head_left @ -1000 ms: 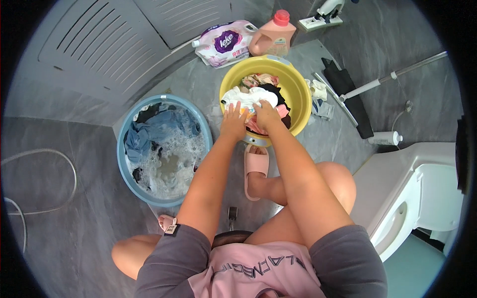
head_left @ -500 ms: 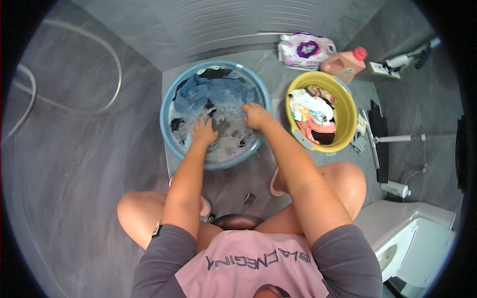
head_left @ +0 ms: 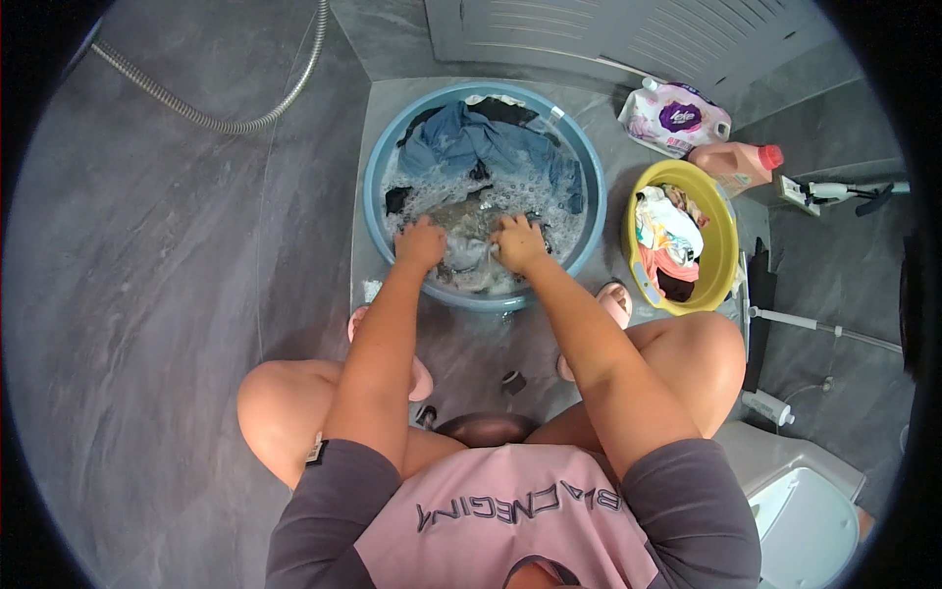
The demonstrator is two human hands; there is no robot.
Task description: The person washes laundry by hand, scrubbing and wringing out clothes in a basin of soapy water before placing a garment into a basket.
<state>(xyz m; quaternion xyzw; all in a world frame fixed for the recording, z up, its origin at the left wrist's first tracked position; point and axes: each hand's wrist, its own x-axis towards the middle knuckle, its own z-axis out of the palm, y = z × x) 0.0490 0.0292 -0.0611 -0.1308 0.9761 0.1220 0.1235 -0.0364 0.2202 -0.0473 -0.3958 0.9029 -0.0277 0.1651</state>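
A large blue basin (head_left: 373,191) on the floor in front of me holds sudsy water and soaking clothes. Blue fabric (head_left: 451,137) rises above the foam at its far side, with dark cloth around it. Both hands are at the near part of the basin. My left hand (head_left: 421,241) has its fingers curled down into the suds. Across from it, my right hand (head_left: 519,242) is also curled, its fingertips in the water. Pale wet material (head_left: 469,257) lies between them; foam hides what the fingers grip.
Right of the blue basin stands a yellow basin (head_left: 726,250) with clothes. Behind it are a white-and-purple pack (head_left: 675,118) and a pink bottle with a red cap (head_left: 734,165). A toilet (head_left: 810,520) is at the lower right; a shower hose (head_left: 226,124) hangs at the upper left.
Both hands have drawn toward the basin's near side, and their fingers have curled. The right hand has left the right rim area. The view has shifted, with the basin now farther right.
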